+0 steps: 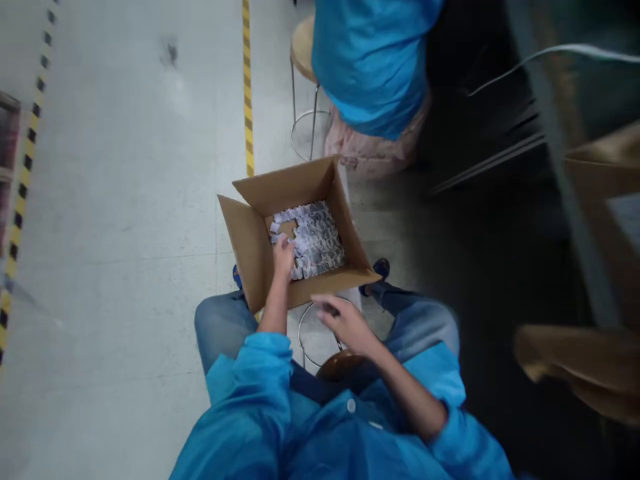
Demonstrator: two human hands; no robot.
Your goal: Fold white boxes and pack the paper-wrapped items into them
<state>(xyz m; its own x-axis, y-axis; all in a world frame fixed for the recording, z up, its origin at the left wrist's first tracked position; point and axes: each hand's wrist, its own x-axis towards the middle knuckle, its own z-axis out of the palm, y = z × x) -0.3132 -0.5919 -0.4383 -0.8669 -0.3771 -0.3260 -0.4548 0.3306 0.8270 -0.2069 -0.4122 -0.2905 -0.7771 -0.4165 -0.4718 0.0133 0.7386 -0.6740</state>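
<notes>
An open cardboard box (254,257) stands on the floor between my knees, its flaps raised. Many small grey-white pieces (320,240) lie in rows on its bottom; their kind is too small to make out. My left hand (284,257) reaches into the box at the left end of the rows, fingers drawn together at the pieces. Whatever is between those fingertips is hidden. Just outside the near side of the box, my right hand (347,325) hangs in the air, fingers loosely apart and slightly blurred, with nothing visible in it.
Ahead, a co-worker in a blue garment (375,67) sits beside a round stool (303,50). Yellow-black tape (248,100) runs along the floor. A workbench edge (545,147) and brown cardboard (580,367) stand at the right. A white cable (575,49) hangs there.
</notes>
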